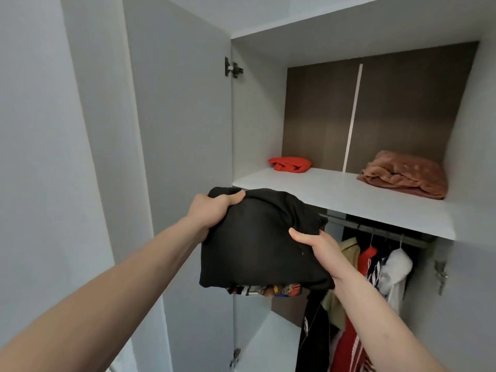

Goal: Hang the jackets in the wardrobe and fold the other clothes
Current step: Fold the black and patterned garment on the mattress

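Both hands, left hand (214, 208) and right hand (319, 248), gripped the folded black stack (257, 237) at centre frame, just below the shelf (335, 194) edge above-right.

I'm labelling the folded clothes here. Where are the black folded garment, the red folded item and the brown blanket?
black folded garment (257, 237), head view, middle of its top face
red folded item (291, 164), head view, centre of the bundle
brown blanket (405, 174), head view, middle of its front folds
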`<state>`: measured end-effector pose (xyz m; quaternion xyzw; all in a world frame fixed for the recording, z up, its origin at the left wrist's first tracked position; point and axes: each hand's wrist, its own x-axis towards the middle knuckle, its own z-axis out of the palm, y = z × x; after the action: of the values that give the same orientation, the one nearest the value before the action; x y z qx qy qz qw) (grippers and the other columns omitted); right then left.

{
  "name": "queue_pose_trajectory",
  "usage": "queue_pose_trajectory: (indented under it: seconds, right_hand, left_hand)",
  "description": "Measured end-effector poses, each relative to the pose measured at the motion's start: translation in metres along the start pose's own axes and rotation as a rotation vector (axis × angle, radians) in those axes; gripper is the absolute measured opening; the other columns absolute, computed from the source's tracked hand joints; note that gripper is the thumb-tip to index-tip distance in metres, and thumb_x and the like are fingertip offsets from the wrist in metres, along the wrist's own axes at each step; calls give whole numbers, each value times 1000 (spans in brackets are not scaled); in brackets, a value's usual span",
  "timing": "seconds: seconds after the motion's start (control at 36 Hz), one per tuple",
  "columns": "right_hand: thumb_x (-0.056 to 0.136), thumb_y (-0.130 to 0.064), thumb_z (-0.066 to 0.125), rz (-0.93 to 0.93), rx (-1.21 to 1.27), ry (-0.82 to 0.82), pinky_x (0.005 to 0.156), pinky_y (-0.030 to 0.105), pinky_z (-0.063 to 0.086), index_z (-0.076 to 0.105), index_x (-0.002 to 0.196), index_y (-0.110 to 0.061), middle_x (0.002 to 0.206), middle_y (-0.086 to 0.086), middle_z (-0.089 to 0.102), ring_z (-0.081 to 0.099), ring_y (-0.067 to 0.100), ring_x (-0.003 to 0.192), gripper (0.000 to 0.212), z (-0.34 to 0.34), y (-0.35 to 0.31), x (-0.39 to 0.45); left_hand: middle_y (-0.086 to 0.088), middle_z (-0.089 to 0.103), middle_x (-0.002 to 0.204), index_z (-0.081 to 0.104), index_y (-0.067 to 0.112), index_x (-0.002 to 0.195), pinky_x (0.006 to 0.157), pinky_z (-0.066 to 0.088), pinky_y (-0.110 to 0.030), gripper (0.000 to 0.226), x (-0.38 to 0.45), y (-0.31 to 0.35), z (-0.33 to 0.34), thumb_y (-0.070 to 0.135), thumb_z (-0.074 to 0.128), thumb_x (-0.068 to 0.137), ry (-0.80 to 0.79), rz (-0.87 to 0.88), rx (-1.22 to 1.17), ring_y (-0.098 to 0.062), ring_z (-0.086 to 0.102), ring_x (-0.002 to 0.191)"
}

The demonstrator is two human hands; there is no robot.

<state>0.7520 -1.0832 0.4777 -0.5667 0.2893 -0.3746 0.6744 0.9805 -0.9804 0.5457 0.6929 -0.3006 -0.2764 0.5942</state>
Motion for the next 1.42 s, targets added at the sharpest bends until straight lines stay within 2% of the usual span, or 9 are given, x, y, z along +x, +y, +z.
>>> queue_pose_trajectory:
  seconds: [0.22,0.39,0.58,0.86,1.03,1.11,1.17,1.25,1.42]
  right_hand:
    - [86,-21,79,-1,111,79,97,43,56,69,126,-11,119,9,75,73,30,107,43,-42,-55,95]
    - [82,-26,83,24,209,230,67,36,60,69,120,-8,106,11,78,77,30,92,44,-82,-85,158]
    - [85,-19,81,7,166,390,91,41,58,60,132,-1,118,13,74,72,32,106,54,-120,-92,236]
    - [76,-21,90,-9,-178,750,112,47,45,20,158,-8,153,11,46,53,33,133,109,-166,-87,335]
    - [83,-30,81,-286,-735,933,121,42,27,18,159,-25,161,6,22,29,29,148,99,-156,-103,333]
    - [86,-50,68,-516,-1238,860,124,45,19,34,154,-35,161,-6,29,22,20,150,78,-129,-101,315]
    - [82,-73,51,-375,-1422,684,126,47,11,35,153,-42,162,-12,29,19,16,152,79,-111,-90,310]
    - [74,-84,52,-135,-1449,543,125,49,16,14,160,-44,169,-7,12,13,21,155,102,-107,-70,319]
    - [71,-76,70,-103,-1468,560,122,58,22,-11,156,-49,169,-6,-1,0,29,156,121,-134,-48,349]
  left_hand:
    - [-1,69,120,55,12,134,67,54,-28,110,91,65,61,75,87,49,-155,61,16,-18,70,99]
    - [4,71,118,52,23,130,73,61,-35,119,145,74,115,89,81,36,-403,59,195,-19,74,98]
    - [7,79,101,68,20,119,83,58,-28,66,237,71,175,61,85,70,-593,71,171,-10,76,93]
    - [-8,55,140,32,7,146,108,47,-46,110,355,64,256,47,92,63,-427,130,169,-30,57,125]
    - [-14,41,152,16,10,153,110,42,-45,106,400,52,282,52,80,79,-383,159,189,-36,47,134]
    - [-16,30,158,17,10,157,113,36,-48,102,408,51,290,54,74,84,-365,190,225,-38,41,139]
    - [-16,25,159,17,11,157,114,34,-47,98,410,52,296,55,71,87,-360,211,253,-38,38,141]
    - [-15,23,159,18,12,158,114,33,-45,94,413,51,304,56,66,90,-382,252,280,-39,38,141]
    - [0,8,166,11,35,161,121,23,-47,82,426,38,303,71,44,94,-477,628,469,-32,18,151]
